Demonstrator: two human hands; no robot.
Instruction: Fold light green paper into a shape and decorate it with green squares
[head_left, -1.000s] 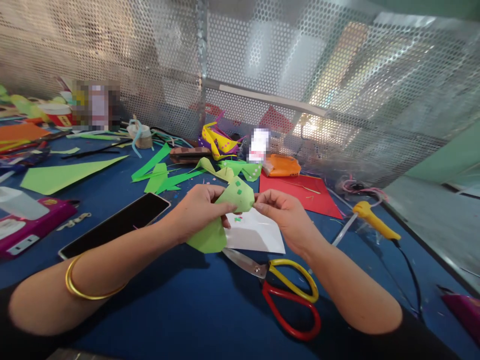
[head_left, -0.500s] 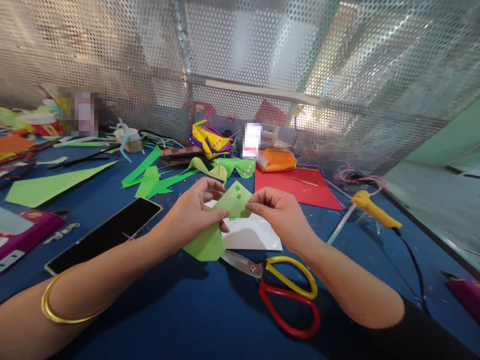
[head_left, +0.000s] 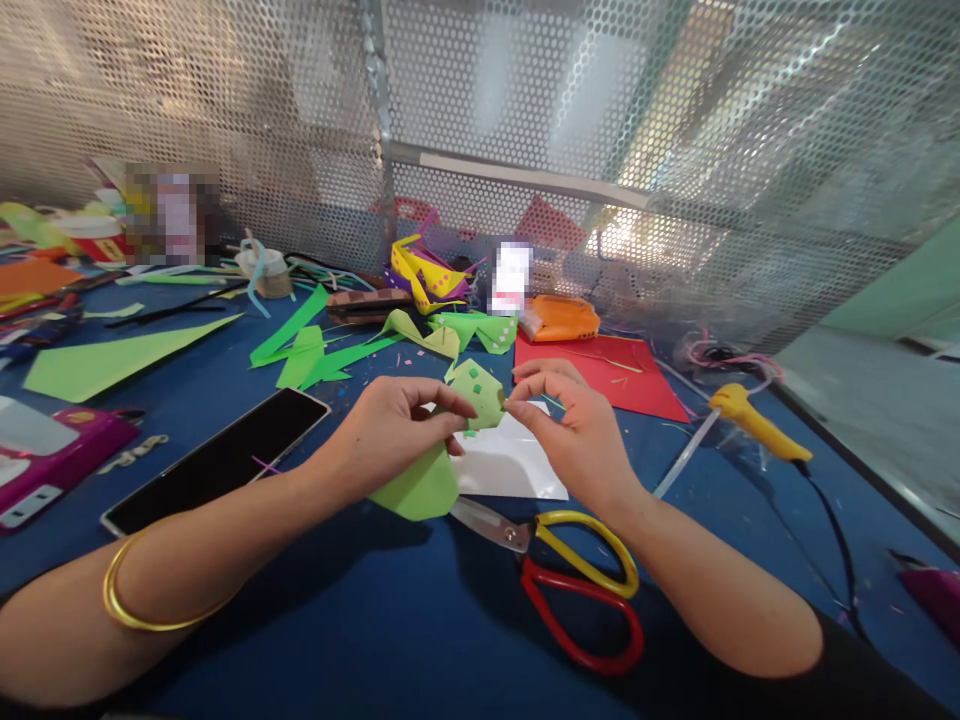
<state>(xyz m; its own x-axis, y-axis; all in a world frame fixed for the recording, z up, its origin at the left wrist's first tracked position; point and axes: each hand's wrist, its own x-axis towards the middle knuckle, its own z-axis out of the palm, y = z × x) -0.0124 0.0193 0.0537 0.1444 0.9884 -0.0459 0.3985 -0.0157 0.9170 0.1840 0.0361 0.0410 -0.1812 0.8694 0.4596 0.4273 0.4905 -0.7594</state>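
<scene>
Your left hand (head_left: 394, 425) pinched light green folded paper (head_left: 450, 440), fingers closed on its middle, lifted above blue table (head_left: 375, 620). Your right hand (head_left: 577, 435) nipped paper's right tip between thumb and forefinger, other fingers loosely spread. White sheet (head_left: 510, 465) lay directly beneath. Scissors (head_left: 562, 575) lay just beside it, nearer you. Phone (head_left: 217, 460) sat left.

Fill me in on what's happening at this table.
A person holds a folded light green paper piece dotted with small darker green squares above a blue table. The left hand pinches it from the left, the right hand from its right edge. White paper and red-and-yellow scissors lie just below; a phone and green scraps lie to the left.
</scene>
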